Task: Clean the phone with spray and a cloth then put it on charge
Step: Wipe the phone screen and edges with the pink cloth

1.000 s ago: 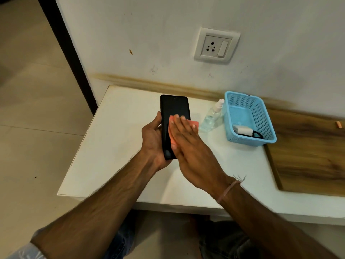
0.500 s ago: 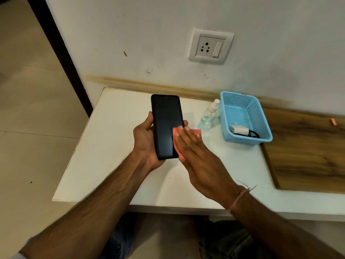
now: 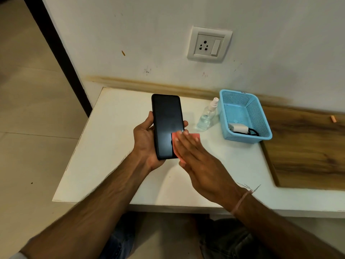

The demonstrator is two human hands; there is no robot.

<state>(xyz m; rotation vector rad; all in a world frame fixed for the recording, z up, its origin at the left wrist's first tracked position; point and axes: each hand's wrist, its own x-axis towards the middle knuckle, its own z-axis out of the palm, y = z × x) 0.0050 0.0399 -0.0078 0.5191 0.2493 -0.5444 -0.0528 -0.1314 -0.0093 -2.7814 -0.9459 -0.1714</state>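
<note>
Since earlier, right hand (image 3: 201,165) slid the small pink cloth (image 3: 196,136) down to the lower right edge of the black slab phone (image 3: 167,124). Wiping step underway; next likely calls for the white charger (image 3: 239,128) in the blue mesh basket (image 3: 264,126). Pose: left hand (image 3: 147,144) grips phone, raised above white surface (image 3: 112,146); right hand flat, straight fingers pressing cloth.

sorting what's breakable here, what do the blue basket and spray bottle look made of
Blue basket: looks like moulded plastic, matte, walls a fine perforated mesh.
Spray bottle: probably clear plastic, glossy, liquid showing through, white nozzle; glass cannot be ruled out.
</note>
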